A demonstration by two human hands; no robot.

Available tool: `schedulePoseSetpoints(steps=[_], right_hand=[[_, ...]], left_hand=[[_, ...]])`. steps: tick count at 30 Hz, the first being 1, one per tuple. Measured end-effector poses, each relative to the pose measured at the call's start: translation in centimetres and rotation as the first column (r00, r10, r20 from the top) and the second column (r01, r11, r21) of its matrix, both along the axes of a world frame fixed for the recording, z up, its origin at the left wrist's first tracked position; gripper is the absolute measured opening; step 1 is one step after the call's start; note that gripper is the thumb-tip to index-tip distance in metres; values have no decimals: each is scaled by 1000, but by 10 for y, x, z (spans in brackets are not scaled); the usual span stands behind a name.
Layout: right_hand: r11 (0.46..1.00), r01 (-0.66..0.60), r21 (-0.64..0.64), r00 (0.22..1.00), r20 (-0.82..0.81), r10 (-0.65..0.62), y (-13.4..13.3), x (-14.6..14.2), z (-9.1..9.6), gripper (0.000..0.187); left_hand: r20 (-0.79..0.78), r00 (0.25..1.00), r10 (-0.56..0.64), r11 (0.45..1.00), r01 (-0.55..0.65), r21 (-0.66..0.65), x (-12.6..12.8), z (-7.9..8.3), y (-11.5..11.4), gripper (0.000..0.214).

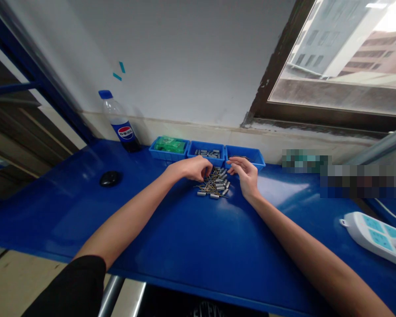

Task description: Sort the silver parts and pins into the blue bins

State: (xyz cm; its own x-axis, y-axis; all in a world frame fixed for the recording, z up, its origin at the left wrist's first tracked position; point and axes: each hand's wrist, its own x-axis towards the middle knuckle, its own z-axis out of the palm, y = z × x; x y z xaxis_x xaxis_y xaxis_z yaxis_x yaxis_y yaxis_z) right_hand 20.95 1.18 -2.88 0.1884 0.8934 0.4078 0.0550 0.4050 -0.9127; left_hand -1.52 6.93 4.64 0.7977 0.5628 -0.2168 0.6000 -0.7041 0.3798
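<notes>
In the head view, the left hand [197, 168] was at the left side of a loose pile of grey metal cylinders [214, 196] and thin brass-coloured pins [211, 181] on the blue table [171, 246]. Its fingers were curled down toward the pile; whether they pinched a piece could not be told. The right hand [247, 174] hung at the right of the pile, near the right bin [260, 166], with its fingers loosely bent; whether anything was between the fingertips could not be told either.

Three blue bins stood in a row on the far side, by the wall. The left bin [167, 156] held a green plastic bag [171, 144], the middle bin [218, 161] more grey cylinders, and the right bin a few thin dark pieces, partly hidden.

At far left stood a bottle [114, 108] of dark drink with a blue cap; its blue label [124, 131] bore the round red, white and blue Pepsi mark with small white Chinese characters across it. A black mouse [109, 178] lay nearer. White lettering [207, 310] on dark cloth at the near edge was cut off and unreadable. A white power strip [359, 230] with light-blue panels lay at right.
</notes>
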Motion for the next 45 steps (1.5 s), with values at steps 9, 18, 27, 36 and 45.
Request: schedulePoseSetpoints(steps=[9,18,27,36,45], right_hand=[[1000,-4,-13,999,32,4,-2,-1,5,21],[1000,-19,-25,1000,16,19,-3,-1,7,18],[999,-27,-26,999,31,28,-3,-2,8,18],[989,-142,-49,988,48,144,-4,-2,8,20],[988,-144,-62,987,62,148,-4,-1,6,20]], left_hand=[[61,998,-33,997,37,-70,2,3,-5,23],[71,997,-30,998,34,-59,1,-2,-1,29],[103,994,-39,999,43,-34,-5,4,-1,25],[315,949,31,999,-26,-23,-6,18,-5,45],[448,890,77,997,-66,-40,-3,9,0,12]])
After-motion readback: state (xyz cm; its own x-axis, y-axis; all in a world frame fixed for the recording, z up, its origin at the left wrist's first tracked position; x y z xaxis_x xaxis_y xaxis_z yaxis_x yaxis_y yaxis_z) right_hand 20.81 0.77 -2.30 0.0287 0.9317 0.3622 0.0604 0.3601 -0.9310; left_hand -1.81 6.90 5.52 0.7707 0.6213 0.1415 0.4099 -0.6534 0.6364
